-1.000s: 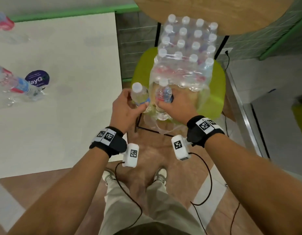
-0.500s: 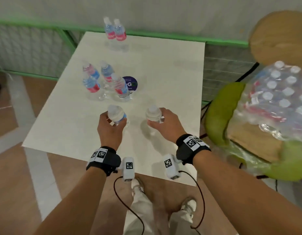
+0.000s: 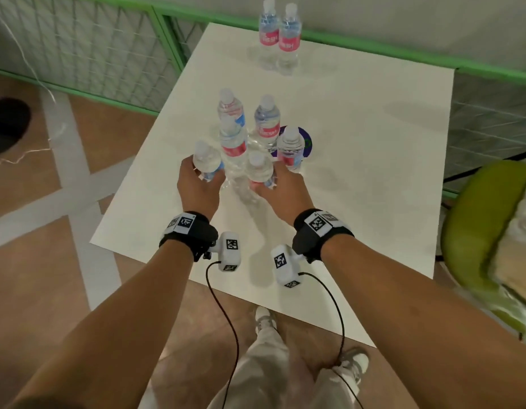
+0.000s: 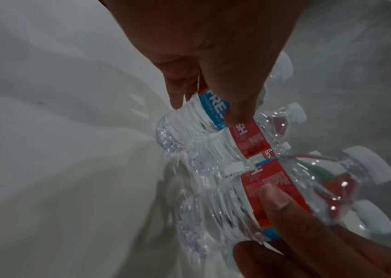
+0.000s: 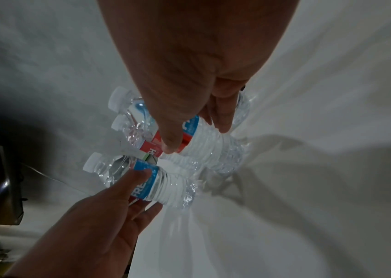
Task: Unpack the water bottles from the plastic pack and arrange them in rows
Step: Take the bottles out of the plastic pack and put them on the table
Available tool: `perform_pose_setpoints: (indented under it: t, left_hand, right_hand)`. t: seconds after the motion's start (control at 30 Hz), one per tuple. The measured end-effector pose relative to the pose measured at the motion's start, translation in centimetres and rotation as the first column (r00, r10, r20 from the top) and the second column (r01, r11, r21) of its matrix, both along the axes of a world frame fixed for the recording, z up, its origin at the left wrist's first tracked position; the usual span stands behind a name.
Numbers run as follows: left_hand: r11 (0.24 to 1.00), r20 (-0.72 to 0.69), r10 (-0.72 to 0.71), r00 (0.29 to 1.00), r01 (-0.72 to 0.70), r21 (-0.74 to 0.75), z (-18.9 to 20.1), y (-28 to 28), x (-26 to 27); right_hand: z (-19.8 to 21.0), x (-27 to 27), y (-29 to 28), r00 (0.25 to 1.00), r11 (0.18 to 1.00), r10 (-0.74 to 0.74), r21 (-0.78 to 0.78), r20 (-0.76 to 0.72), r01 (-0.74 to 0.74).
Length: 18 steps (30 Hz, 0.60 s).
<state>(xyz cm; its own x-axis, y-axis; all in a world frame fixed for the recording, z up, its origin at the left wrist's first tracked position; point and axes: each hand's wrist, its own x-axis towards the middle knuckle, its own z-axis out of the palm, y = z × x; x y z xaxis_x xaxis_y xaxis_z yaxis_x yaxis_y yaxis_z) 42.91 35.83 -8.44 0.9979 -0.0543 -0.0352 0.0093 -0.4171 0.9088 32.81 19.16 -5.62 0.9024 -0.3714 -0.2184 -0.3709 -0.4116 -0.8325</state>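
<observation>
- My left hand (image 3: pixel 198 188) is wrapped around a small clear plastic water bottle with a white cap and blue label (image 3: pixel 207 162), upright, near the middle of the white square bench (image 3: pixel 374 178).
- My right hand (image 3: pixel 281 188) has its grip closed round a second clear plastic water bottle with a red label (image 3: pixel 259 172); in the left wrist view its thumb lies across the label.
- Between my two bottles and just behind them stands a taller-looking clear bottle with a red band (image 3: pixel 233 146), crowding the gap; I cannot tell whether it touches them.
- Three more clear bottles stand close behind: one with a blue label (image 3: pixel 230 109), one with a red label (image 3: pixel 266 121), and one nearer the right (image 3: pixel 290 149) standing in front of a dark purple round sticker (image 3: pixel 306 143).
- A pair of red-labelled bottles (image 3: pixel 279 36) stands side by side at the bench's far edge, well apart from the cluster.
- Off the bench's right edge sits a lime-green chair (image 3: pixel 474 231) carrying crumpled clear plastic wrap (image 3: pixel 521 231), blurred.
- A green-framed wire mesh fence (image 3: pixel 108 48) runs past the far edge.
</observation>
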Motion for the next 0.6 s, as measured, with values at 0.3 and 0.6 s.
perform_pose_setpoints:
  t: [0.3, 0.6]
  left_hand:
    - [0.999, -0.039, -0.024, 0.999, 0.023, -0.031, -0.1, 1.0, 3.0]
    - [0.989, -0.272, 0.135, 0.953, -0.113, 0.096, -2.3, 0.0, -6.0]
  right_hand:
    - [-2.0, 3.2, 1.3, 1.0, 0.999, -0.014, 0.04, 0.004, 0.014]
    - [-0.4, -4.6, -2.7, 0.99, 0.998, 0.043, 0.048, -0.133, -0.037]
